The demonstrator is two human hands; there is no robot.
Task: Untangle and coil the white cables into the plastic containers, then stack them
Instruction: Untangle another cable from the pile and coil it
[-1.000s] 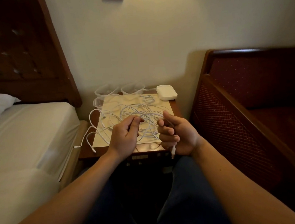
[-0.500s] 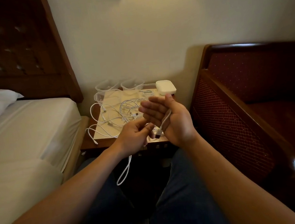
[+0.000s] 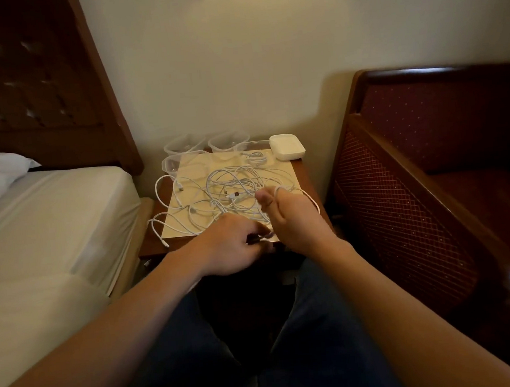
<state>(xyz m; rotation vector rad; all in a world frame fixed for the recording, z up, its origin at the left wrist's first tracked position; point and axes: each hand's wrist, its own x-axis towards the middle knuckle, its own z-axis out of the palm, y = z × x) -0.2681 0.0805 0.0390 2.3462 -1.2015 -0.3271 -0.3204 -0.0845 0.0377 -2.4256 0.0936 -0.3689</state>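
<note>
White cables [image 3: 232, 192] lie mid-frame just above both hands; our right hand [image 3: 299, 220] wears a loop, our left hand [image 3: 230, 248] pinches its end.

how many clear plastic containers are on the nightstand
4 that I can make out. Two stand side by side against the wall, one sits at the back-left corner, and one holding a coiled cable lies beside the white box. Nested ones could be hidden.

Two bare forearms without sleeves, no watch or ring visible on left hand [image 3: 230, 246] or right hand [image 3: 296, 220]. Dark blue jeans [image 3: 181, 354] just below the hands.
</note>
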